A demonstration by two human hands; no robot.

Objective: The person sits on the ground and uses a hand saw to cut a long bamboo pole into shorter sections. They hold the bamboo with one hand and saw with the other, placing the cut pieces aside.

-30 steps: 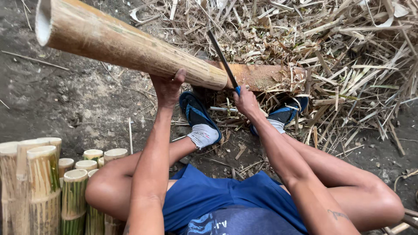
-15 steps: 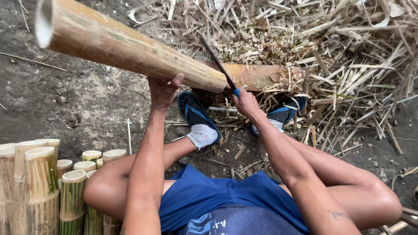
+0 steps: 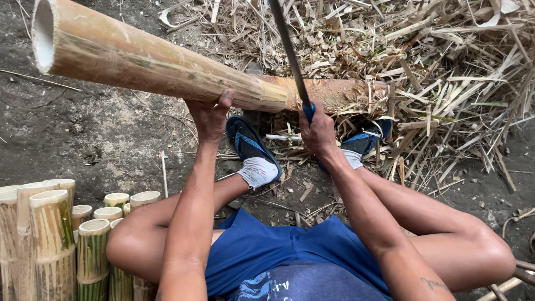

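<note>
Bare dark earth (image 3: 83, 134) makes up the ground, packed and gritty, with small stones and stray splinters. Toward its far right corner lies a deep heap of dry bamboo strips and shavings (image 3: 446, 72), pale straw in colour, tangled in every direction.

Bamboo pole (image 3: 167, 69): thick, hollow, tan-yellow with greenish streaks and scuffed skin. Its cut open end (image 3: 43, 36) points to the far left corner of the ground and shows a pale wall around a dark bore. The pole slopes down to the right; past a ring-like node (image 3: 281, 100) the section turns orange-brown and runs into the heap. It is raised off the earth at the near end.

Left hand (image 3: 209, 114): under the pole, fingers curled up around its underside, thumb on the near face, clamped on it.

Right hand (image 3: 317, 131): fist closed tight on a blue handle (image 3: 308, 111). From it a long dark blade (image 3: 290, 50) rises up and slightly left, crossing in front of the pole just right of the node. Whether the edge touches the pole cannot be told.

Person seated, knees spread, blue shorts (image 3: 278, 251). Feet in blue sandals with white socks: one (image 3: 253, 153) below the pole, the other (image 3: 365, 142) at the edge of the heap.

Near left corner: upright stack of cut bamboo sections (image 3: 56, 239), green-yellow, ends pale, standing close together.
</note>
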